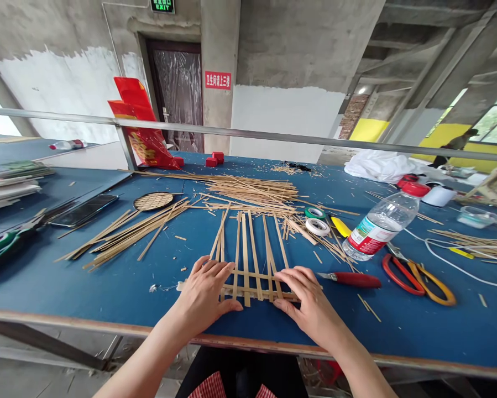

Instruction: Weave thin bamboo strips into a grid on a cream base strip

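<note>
A partly woven mat of bamboo strips (250, 260) lies on the blue table (107, 287) near its front edge. Several long strips run away from me, crossed by a few short ones close to me. My left hand (207, 293) lies flat on the mat's left near corner, fingers spread over the strip ends. My right hand (308, 301) presses on the right near corner, its fingertips on the crossing strips. Neither hand holds anything lifted.
Loose bamboo strips (248, 190) lie piled behind the mat and fanned out at the left (127, 235). To the right are a red-handled knife (350, 279), orange scissors (418, 273), a plastic bottle on its side (383, 221), tape rolls (317, 224). A phone (84, 210) lies left.
</note>
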